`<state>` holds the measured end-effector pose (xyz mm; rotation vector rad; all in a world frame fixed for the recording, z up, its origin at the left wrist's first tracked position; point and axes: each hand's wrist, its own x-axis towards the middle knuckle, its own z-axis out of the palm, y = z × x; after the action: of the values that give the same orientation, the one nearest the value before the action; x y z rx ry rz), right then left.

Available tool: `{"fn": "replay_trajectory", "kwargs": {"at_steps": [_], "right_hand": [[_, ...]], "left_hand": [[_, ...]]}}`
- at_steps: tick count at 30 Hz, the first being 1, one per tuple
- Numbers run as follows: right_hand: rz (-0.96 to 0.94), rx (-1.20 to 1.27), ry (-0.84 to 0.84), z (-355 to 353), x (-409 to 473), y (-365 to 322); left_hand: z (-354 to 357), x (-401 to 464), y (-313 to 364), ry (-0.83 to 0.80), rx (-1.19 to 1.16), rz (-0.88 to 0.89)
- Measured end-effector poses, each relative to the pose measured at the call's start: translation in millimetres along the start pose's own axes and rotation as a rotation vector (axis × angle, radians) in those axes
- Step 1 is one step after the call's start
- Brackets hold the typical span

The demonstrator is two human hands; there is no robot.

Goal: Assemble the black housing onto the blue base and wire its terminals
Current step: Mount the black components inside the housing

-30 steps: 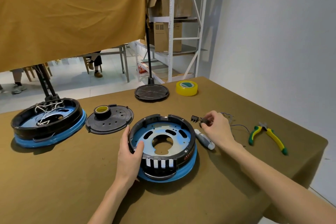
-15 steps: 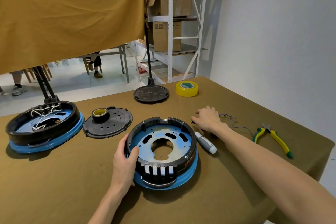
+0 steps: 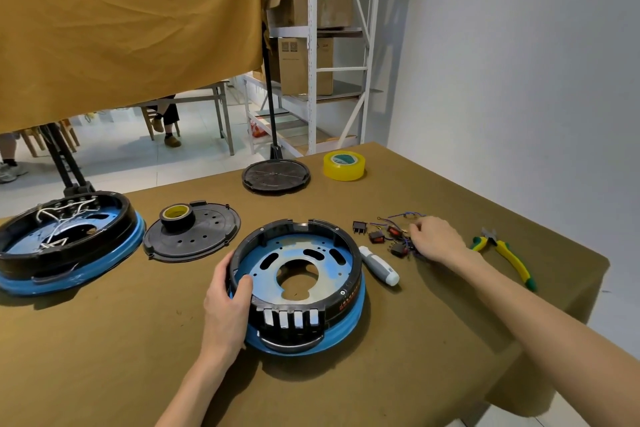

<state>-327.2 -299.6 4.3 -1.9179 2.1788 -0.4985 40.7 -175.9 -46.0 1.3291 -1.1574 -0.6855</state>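
1. The round black plastic housing (image 3: 341, 255) already sits on the blue disc-shaped base (image 3: 343, 331), near the middle of the olive-cloth tabletop (image 3: 104, 357). By my reading the seating step is done and the wiring step is just starting.
2. The left hand (image 3: 225, 302) grips the housing's left rim: its thumb is hooked over the inside of the wall and the other fingers wrap round the outside, steadying the unit.
3. The right hand (image 3: 437, 238) reaches into the cluster of small black rocker switches with thin purple leads (image 3: 389, 236) lying just right of the housing. Its fingers are curled down onto the wires; whether they actually pinch one, I cannot tell.
4. The next move probably calls for lifting one switch free without dragging its tangled neighbours, then bringing it over the rim to the housing's slots.
5. Between the switches and the housing lies a white-handled screwdriver (image 3: 379, 265), right in the path, so the carry should go above it.
6. The yellow-and-green pliers (image 3: 505, 253) lie beyond the right hand, near the tabletop's right edge, which drops away close by.
7. To the left stand a black perforated cover plate with a tape roll on it (image 3: 194, 236) and a second, already wired black-and-blue unit (image 3: 65, 243), well apart from the work.
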Motion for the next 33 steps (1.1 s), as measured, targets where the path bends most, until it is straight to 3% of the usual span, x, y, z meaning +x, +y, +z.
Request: {"fn": "replay_trajectory", "kwargs": {"at_steps": [7,11,14,17,24,33], "right_hand": [[-0.062,0.007,-0.189,-10,-11,0],[-0.15,-0.103,-0.019,-10,-21,0],[-0.179,0.244,0.126,-12,-31,-3],[-0.26,0.463,0.102,-8,-45,-19],[-0.409,0.383,0.095,7,-55,-44],[-0.587,0.643,0.223,6,-75,-102]], "left_hand": [[-2,0,2,-0.014,-0.003,-0.002],[-2,-1,3,-0.021,-0.011,-0.005],[-2,0,4,-0.019,-0.01,-0.004],[-2,-1,4,-0.021,-0.008,-0.013],[-3,-3,8,-0.028,-0.008,-0.015],[-6,-7,14,0.007,-0.025,-0.003]]}}
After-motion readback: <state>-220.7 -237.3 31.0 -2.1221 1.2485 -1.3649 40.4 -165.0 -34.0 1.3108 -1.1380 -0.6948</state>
